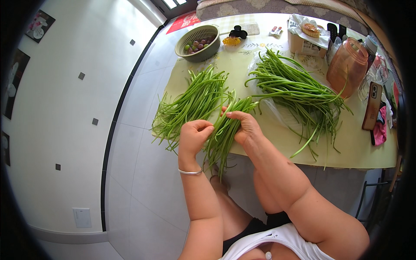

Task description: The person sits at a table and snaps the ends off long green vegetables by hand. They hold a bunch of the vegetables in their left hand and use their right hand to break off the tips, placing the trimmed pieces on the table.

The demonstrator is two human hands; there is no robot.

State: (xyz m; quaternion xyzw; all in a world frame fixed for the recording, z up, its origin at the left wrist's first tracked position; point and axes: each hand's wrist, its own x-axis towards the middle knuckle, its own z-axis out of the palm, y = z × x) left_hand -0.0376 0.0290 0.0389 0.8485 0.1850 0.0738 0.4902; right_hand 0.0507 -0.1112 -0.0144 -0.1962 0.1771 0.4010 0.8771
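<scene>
Between my two hands is a small bunch of long green vegetable stems point(223, 139), its ends drooping past the table's near edge. My right hand point(243, 125) is closed around this bunch, thumb toward its upper part. My left hand point(196, 135), a silver bangle on its wrist, is closed with thumb and forefinger pinched at the bunch's left side; what lies in the pinch is hidden. Just beyond the left hand spreads a loose pile of green stems point(190, 102). To the right, a larger heap of stems point(299, 86) rests on a clear plastic bag point(277, 110).
A green colander point(190, 56) of grapes point(200, 44) stands at the far left of the table point(346, 154). Black and amber hair claws point(234, 37) lie beside it. Toward the right are a box with a pastry point(310, 30), a pink jar point(348, 65) and a phone point(372, 106).
</scene>
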